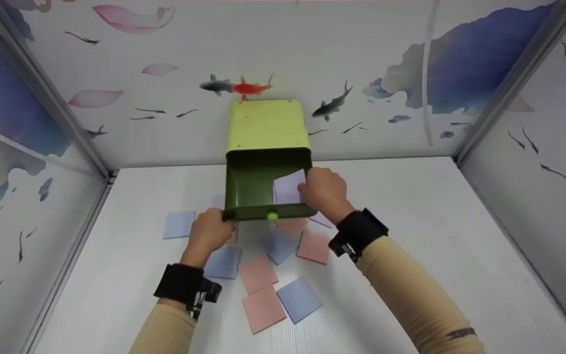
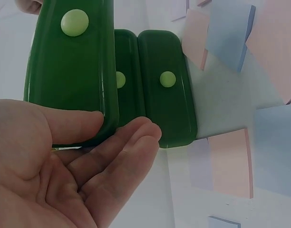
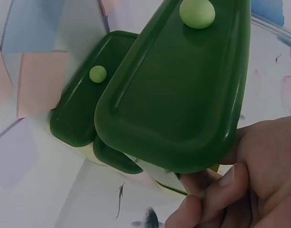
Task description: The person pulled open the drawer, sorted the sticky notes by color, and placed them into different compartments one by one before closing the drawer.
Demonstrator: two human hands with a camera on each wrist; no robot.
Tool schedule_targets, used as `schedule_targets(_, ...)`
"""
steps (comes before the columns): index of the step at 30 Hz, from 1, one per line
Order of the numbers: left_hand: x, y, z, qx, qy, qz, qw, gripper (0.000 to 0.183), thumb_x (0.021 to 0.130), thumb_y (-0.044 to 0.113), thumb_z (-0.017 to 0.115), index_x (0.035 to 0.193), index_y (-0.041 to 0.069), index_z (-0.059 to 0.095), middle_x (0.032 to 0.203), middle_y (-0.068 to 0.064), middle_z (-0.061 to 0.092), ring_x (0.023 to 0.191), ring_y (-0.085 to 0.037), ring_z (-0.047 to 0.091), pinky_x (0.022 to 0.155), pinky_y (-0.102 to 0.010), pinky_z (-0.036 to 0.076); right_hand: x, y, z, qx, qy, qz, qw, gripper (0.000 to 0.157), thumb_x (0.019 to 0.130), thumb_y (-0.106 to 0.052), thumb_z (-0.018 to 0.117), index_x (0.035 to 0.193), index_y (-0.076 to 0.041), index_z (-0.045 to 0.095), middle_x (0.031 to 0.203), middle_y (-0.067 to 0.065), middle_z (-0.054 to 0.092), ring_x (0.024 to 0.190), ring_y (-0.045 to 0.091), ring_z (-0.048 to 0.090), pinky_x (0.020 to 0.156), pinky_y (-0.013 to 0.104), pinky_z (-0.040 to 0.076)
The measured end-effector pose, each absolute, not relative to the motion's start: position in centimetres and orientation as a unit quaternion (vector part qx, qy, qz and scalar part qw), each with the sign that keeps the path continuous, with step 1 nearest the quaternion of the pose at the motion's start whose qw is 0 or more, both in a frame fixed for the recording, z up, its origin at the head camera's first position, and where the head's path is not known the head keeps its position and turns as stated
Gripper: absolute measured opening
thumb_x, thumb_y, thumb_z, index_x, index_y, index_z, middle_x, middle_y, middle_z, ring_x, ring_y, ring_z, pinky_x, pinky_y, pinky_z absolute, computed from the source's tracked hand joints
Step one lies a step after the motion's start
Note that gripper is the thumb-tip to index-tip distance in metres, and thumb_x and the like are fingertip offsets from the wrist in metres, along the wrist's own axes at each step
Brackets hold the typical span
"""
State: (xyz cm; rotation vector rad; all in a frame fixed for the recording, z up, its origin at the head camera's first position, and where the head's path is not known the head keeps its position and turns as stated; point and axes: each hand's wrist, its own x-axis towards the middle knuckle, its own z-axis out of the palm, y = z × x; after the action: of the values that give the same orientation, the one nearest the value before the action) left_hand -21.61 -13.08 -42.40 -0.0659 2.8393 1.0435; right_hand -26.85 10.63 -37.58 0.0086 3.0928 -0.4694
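Note:
A small cabinet with a lime-green top [image 1: 265, 124] stands against the back wall, its dark green top drawer [image 1: 248, 189] pulled out. My left hand [image 1: 211, 230] holds the drawer's front left corner; in the left wrist view its thumb [image 2: 76, 124] lies on the drawer front and its fingers reach below. At the right side, my right hand [image 1: 326, 192] grips the drawer wall, fingers curled beside and under it in the right wrist view. Inside the drawer lies a lilac sticky-note pad [image 1: 288, 188], close by the right thumb. The round light green knob [image 1: 272, 216] is untouched.
Two lower drawers [image 2: 167, 109] are closed. Several pink pads [image 1: 263, 309] and blue pads [image 1: 300, 299] lie scattered on the white table before the cabinet. Another blue pad [image 1: 179, 224] lies left of the left hand. Patterned walls enclose the table.

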Motion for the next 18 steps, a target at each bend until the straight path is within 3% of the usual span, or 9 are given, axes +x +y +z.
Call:
schedule_targets(6,-21.6,-13.0,-42.3,-0.027,0.935,0.349,0.060,0.020,0.094,0.014,0.054,0.082,0.002,0.066,0.074,-0.010,0.069,0.060,-0.018,0.059,0.052,-0.026,0.040,-26.7,10.0,-37.8,0.001,0.996,-0.094,0.006,0.018,0.088,-0.022,0.063,0.079,-0.008,0.068,0.079,0.010,0.068,0.070,0.025,0.063,0.058,0.038,0.048)
schedule_targets(12,-21.5,-13.0,-42.4,-0.030,0.932,0.356,0.058,0.020,0.093,0.013,0.055,0.080,0.003,0.065,0.072,-0.009,0.067,0.059,-0.017,0.057,0.051,-0.026,0.039,-26.8,9.5,-37.6,-0.014,0.998,-0.057,0.021,0.016,0.085,-0.022,0.070,0.088,-0.006,0.066,0.091,0.014,0.071,0.082,0.031,0.068,0.067,0.043,0.055)
schedule_targets(18,-21.5,-13.0,-42.3,-0.021,0.934,0.351,0.055,0.019,0.091,0.011,0.054,0.085,-0.001,0.068,0.071,-0.010,0.067,0.057,-0.017,0.056,0.051,-0.026,0.040,-26.7,9.3,-37.3,-0.028,0.999,-0.032,0.012,0.014,0.084,-0.019,0.071,0.079,-0.007,0.069,0.082,0.014,0.071,0.074,0.030,0.068,0.059,0.040,0.053)
